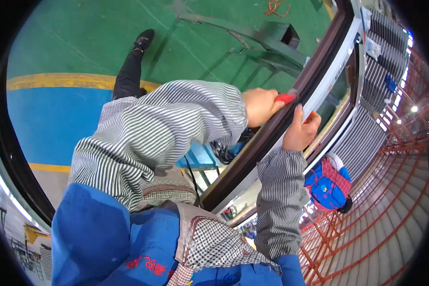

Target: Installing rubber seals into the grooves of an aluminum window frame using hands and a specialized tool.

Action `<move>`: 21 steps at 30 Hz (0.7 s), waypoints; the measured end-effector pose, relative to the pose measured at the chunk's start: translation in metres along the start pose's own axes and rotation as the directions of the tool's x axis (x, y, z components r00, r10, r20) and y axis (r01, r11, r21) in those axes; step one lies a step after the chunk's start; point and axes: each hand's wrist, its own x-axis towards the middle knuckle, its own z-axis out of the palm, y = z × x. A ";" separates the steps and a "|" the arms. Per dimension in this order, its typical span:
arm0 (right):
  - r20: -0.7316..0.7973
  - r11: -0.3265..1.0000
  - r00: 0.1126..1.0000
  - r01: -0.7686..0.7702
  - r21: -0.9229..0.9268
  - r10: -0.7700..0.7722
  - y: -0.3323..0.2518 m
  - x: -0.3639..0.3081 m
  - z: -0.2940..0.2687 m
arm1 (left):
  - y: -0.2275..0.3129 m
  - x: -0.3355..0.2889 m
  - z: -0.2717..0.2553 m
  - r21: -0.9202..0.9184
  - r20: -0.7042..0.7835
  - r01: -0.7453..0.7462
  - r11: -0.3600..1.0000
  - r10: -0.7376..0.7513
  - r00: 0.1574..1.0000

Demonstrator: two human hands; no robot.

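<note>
A long dark brown frame with a pale silver-white face runs diagonally from the lower middle to the upper right. My left hand reaches across to its dark edge, closed round a red-handled tool. The tool's greyish tip is blurred against the frame, so its exact kind is unclear. Just beyond, my right hand is at the pale face, thumb raised against it and fingers curled. A small orange piece shows between that thumb and the fingers; most of it is hidden.
Under the frame stands a green metal stand on the green floor. A yellow line borders a blue floor area. Another person in blue and red is beyond the frame, near stacked grey ribbed lengths. An orange-red cord lies at the top.
</note>
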 end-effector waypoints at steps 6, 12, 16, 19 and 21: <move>-0.009 0.998 0.999 -0.038 0.051 0.039 -0.007 -0.021 0.000 | -0.041 -0.121 0.044 -0.044 0.233 0.096 0.994 -0.083 0.969; 0.061 0.941 0.989 -0.148 0.303 0.135 -0.020 -0.037 0.004 | 0.005 0.043 -0.019 -0.003 -0.204 -0.178 0.984 0.174 0.963; 0.102 0.879 0.983 -0.184 0.440 0.155 -0.004 -0.038 0.007 | 0.029 0.084 -0.038 0.082 -0.154 -0.048 0.995 0.060 0.986; 0.054 0.913 0.985 -0.171 0.370 0.163 0.004 -0.027 -0.002 | -0.006 -0.012 0.015 -0.141 -0.035 -0.030 0.990 0.025 0.999; 0.041 0.949 0.990 -0.138 0.285 0.132 -0.008 -0.029 -0.002 | -0.033 -0.101 0.050 -0.130 0.035 0.085 0.988 -0.081 0.996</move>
